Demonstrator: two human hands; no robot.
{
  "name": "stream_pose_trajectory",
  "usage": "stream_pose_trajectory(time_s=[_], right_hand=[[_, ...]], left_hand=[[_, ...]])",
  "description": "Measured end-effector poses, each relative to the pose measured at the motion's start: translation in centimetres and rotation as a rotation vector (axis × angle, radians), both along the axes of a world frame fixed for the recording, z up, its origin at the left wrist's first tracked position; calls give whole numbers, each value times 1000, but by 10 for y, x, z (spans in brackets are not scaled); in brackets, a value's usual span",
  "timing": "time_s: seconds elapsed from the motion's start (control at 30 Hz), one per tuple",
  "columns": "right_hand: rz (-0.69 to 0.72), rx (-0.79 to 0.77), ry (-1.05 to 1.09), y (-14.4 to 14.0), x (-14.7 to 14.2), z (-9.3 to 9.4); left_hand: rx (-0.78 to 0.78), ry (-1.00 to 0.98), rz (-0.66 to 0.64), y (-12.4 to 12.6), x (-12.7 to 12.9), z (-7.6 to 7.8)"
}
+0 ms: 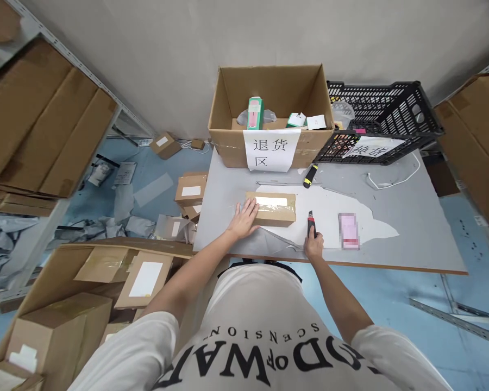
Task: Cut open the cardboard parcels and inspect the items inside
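Observation:
A small taped cardboard box (275, 217) with a white label lies on the table in front of me. My left hand (244, 218) grips its left end, the fingers over the top and the thumb low on the near side. In my right hand (313, 244) is a red and black utility knife (311, 222), pointing away from me, to the right of the box and apart from it. Farther right lies a pink, pixelated flat item (349, 231). A yellow and black utility knife (310, 176) lies behind the box.
An open carton (232, 149) with a paper sign stands at the table's back, beside a black plastic crate (415, 127). A white cable (395, 184) lies before the crate. The grey table covering (424, 228) is torn. A large carton (61, 260) of parcels stands at left.

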State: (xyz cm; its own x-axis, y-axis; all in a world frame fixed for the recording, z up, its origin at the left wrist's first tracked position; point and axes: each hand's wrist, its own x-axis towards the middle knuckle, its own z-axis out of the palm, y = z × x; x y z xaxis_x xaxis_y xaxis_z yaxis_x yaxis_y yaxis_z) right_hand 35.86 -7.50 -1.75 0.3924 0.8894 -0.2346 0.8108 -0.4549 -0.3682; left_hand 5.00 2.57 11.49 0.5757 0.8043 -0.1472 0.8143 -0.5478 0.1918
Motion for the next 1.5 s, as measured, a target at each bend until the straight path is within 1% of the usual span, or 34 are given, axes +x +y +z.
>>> stream_pose_trajectory(time_s=[0.13, 0.23, 0.3, 0.37, 0.43, 0.47, 0.5, 0.53, 0.57, 0.63, 0.67, 0.7, 0.73, 0.8, 0.87, 1.0, 1.13, 1.3, 1.4, 1.5], right_hand=[[25, -27, -60, 2, -7, 0], [59, -58, -106, 2, -10, 3], [72, -58, -125, 3, -9, 9], [53, -7, -133, 11, -7, 20], [27, 111, -130, 29, -6, 39], [39, 188, -121, 41, -6, 52], [87, 263, -105, 55, -8, 65], [184, 322, -80, 70, -11, 79], [325, 351, -58, 86, -16, 92], [648, 330, -34, 114, -29, 113], [783, 304, -36, 125, -36, 120], [886, 271, -49, 134, -44, 125], [966, 234, -67, 141, -50, 128], [1050, 168, -120, 149, -60, 128], [1085, 124, -187, 152, -64, 125], [1122, 96, -311, 150, -71, 126], [1070, 63, -372, 147, -82, 133], [1017, 21, -403, 145, -93, 136], [1015, 39, -388, 146, -105, 136], [1025, 64, -377, 145, -122, 134]], left_hand=[[-25, 20, -57, -23, 3, -2], [-42, 27, -43, -31, 4, -5], [-46, 20, -37, -33, 4, -8], [-47, 7, -37, -34, 3, -10], [-49, -9, -36, -36, 2, -12], [-51, -17, -36, -37, 2, -13], [-54, -25, -36, -38, 1, -13], [-58, -32, -37, -39, 0, -14], [-64, -36, -40, -40, 0, -14], [-78, -41, -45, -41, -1, -14], [-84, -43, -47, -40, -1, -14], [-89, -46, -49, -40, -1, -14], [-93, -50, -50, -39, -1, -13], [-96, -59, -51, -38, -1, -14], [-97, -67, -51, -37, -1, -14], [-104, -67, -55, -36, -1, -15], [-101, -66, -56, -35, -1, -16], [-110, -69, -59, -32, 0, -15], [-110, -65, -60, -34, 0, -14], [-109, -57, -57, -37, 1, -12]])
